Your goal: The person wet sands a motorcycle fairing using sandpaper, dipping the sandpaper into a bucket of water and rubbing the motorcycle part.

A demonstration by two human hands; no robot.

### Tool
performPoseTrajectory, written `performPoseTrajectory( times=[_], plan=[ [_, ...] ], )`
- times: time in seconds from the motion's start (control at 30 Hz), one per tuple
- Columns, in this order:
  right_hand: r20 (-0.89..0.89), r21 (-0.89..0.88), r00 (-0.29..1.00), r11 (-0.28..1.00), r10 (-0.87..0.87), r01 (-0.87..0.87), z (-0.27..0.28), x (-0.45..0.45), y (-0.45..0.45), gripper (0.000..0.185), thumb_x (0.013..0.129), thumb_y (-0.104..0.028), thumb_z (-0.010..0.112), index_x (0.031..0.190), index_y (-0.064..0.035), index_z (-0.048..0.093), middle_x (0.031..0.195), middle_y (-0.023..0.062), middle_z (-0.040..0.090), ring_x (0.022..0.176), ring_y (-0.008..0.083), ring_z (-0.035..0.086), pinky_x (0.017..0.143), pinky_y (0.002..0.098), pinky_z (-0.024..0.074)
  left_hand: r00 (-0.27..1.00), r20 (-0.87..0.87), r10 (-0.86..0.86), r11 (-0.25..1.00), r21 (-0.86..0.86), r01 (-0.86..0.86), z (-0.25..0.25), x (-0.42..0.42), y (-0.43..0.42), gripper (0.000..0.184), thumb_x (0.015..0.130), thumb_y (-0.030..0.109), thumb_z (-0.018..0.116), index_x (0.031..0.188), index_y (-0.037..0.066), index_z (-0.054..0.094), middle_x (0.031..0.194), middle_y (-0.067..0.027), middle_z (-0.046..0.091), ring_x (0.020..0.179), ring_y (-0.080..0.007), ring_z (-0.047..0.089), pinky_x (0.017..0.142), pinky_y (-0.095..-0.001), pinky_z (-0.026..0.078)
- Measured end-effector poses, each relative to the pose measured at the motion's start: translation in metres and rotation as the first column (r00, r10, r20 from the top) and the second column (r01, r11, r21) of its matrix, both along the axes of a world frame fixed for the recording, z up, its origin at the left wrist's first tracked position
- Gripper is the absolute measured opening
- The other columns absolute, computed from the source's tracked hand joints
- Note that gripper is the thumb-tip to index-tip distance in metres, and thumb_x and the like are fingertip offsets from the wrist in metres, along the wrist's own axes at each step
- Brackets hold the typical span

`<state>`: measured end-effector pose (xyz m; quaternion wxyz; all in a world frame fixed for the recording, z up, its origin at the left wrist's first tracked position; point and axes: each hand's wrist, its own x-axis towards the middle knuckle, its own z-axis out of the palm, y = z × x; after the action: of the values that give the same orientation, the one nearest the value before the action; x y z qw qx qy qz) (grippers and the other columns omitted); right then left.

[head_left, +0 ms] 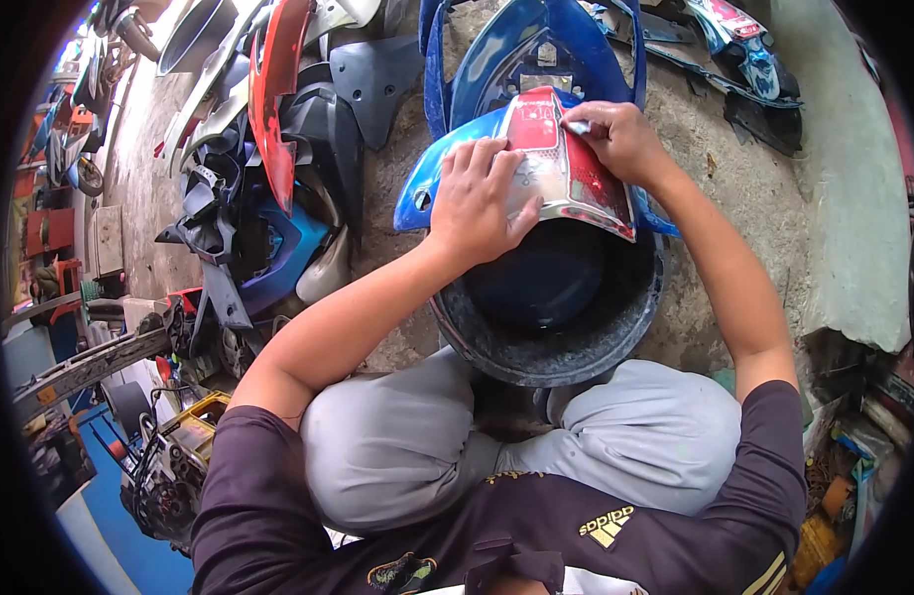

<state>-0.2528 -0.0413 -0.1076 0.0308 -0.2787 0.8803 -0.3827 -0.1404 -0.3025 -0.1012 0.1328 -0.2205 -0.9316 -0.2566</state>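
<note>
A blue, red and white motorcycle body panel [536, 169] with worn decals lies over the far rim of a black tub [551, 367]. My left hand [482, 198] rests on the panel's left half, fingers laid along its surface and thumb spread near the lower edge. At the panel's upper right, my right hand [615, 139] is closed in a pinch against the red area. Between those fingertips shows a small pale piece [579, 127], too small to identify. Dark liquid seems to stand inside the tub.
Beyond the tub lies a larger blue fairing [506, 59]. A red panel [276, 99] and several black and grey plastic parts are heaped on the left. More blue-white panels [749, 59] lie at upper right, beside a pale concrete ledge [834, 169]. An engine [169, 486] stands lower left.
</note>
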Motion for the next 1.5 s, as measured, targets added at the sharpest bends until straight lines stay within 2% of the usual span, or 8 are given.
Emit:
performPoseTrajectory(
  times=[0.1, 0.23, 0.6, 0.67, 0.9, 1.07, 1.17, 1.5],
  plan=[
    [-0.092, -0.115, 0.994, 0.992, -0.058, 0.047, -0.010, -0.009, -0.003, 0.025, 0.093, 0.001, 0.074, 0.116, -0.0057, 0.080, 0.093, 0.0118, 0.077, 0.073, 0.0176, 0.064, 0.071, 0.0344, 0.0541, 1.000, -0.024, 0.000, 1.000, -0.008, 0.000, -0.005, -0.002, 0.000, 0.058, 0.086, 0.038, 0.080, 0.129, 0.004, 0.062, 0.134, -0.0200, 0.059, 0.125, -0.0435, 0.055, 0.109, -0.0553, 0.042],
    [0.027, 0.003, 0.999, 0.999, 0.043, -0.044, 0.010, -0.001, -0.004, 0.023, 0.094, -0.001, 0.075, 0.116, -0.0048, 0.079, 0.090, 0.0118, 0.076, 0.072, 0.0165, 0.064, 0.071, 0.0334, 0.0539, 1.000, -0.022, -0.001, 1.000, 0.000, 0.001, -0.003, -0.001, -0.001, 0.057, 0.087, 0.038, 0.079, 0.130, 0.004, 0.063, 0.134, -0.0195, 0.059, 0.125, -0.0431, 0.055, 0.109, -0.0552, 0.043],
    [-0.047, -0.013, 0.998, 0.999, -0.050, 0.049, -0.001, -0.005, 0.000, 0.019, 0.095, -0.002, 0.074, 0.113, -0.0057, 0.079, 0.075, 0.0096, 0.067, 0.067, 0.0156, 0.057, 0.067, 0.0350, 0.0505, 0.999, -0.030, -0.012, 1.000, -0.012, 0.011, -0.005, -0.001, 0.001, 0.057, 0.087, 0.038, 0.079, 0.128, 0.003, 0.062, 0.133, -0.0200, 0.059, 0.123, -0.0428, 0.055, 0.109, -0.0550, 0.042],
    [0.064, -0.039, 0.997, 0.998, -0.037, 0.039, 0.000, -0.004, -0.004, 0.017, 0.095, -0.001, 0.075, 0.111, -0.0045, 0.079, 0.075, 0.0085, 0.068, 0.067, 0.0145, 0.058, 0.067, 0.0340, 0.0512, 1.000, -0.029, -0.010, 1.000, -0.018, 0.010, -0.004, -0.003, -0.002, 0.057, 0.088, 0.039, 0.079, 0.128, 0.003, 0.062, 0.133, -0.0200, 0.059, 0.123, -0.0427, 0.055, 0.109, -0.0550, 0.042],
    [0.008, -0.022, 0.996, 0.996, -0.087, 0.087, 0.001, 0.002, -0.005, 0.016, 0.096, -0.001, 0.073, 0.111, -0.0053, 0.077, 0.081, 0.0143, 0.074, 0.071, 0.0153, 0.066, 0.069, 0.0343, 0.0538, 1.000, -0.022, -0.010, 1.000, -0.016, 0.010, -0.004, -0.001, 0.000, 0.056, 0.088, 0.039, 0.079, 0.129, 0.003, 0.062, 0.133, -0.0200, 0.059, 0.123, -0.0424, 0.055, 0.108, -0.0548, 0.042],
    [-0.081, 0.018, 0.993, 0.996, -0.085, 0.087, 0.003, -0.002, -0.009, 0.016, 0.095, -0.005, 0.074, 0.111, -0.0048, 0.076, 0.081, 0.0169, 0.072, 0.070, 0.0211, 0.068, 0.069, 0.0366, 0.0544, 1.000, -0.016, 0.004, 1.000, -0.018, -0.004, -0.005, 0.001, 0.001, 0.056, 0.090, 0.038, 0.077, 0.130, 0.002, 0.063, 0.135, -0.0207, 0.060, 0.124, -0.0431, 0.056, 0.109, -0.0551, 0.042],
    [-0.008, -0.007, 1.000, 1.000, 0.001, -0.001, 0.007, 0.000, -0.006, 0.021, 0.095, -0.009, 0.072, 0.115, -0.0081, 0.078, 0.093, 0.0244, 0.076, 0.086, 0.0405, 0.077, 0.079, 0.0464, 0.0591, 1.000, 0.004, 0.001, 1.000, -0.016, -0.001, 0.000, 0.000, -0.001, 0.056, 0.091, 0.036, 0.074, 0.132, 0.001, 0.063, 0.137, -0.0222, 0.061, 0.126, -0.0445, 0.057, 0.110, -0.0555, 0.042],
    [-0.051, 0.004, 0.997, 0.999, 0.051, -0.051, 0.002, -0.006, 0.002, 0.020, 0.094, -0.007, 0.074, 0.114, -0.0083, 0.074, 0.089, 0.0221, 0.075, 0.080, 0.0384, 0.075, 0.076, 0.0420, 0.0578, 1.000, -0.014, 0.002, 1.000, 0.004, -0.002, -0.004, -0.001, -0.002, 0.052, 0.091, 0.036, 0.078, 0.128, 0.003, 0.064, 0.134, -0.0199, 0.060, 0.123, -0.0424, 0.056, 0.108, -0.0544, 0.042]
  ],
)
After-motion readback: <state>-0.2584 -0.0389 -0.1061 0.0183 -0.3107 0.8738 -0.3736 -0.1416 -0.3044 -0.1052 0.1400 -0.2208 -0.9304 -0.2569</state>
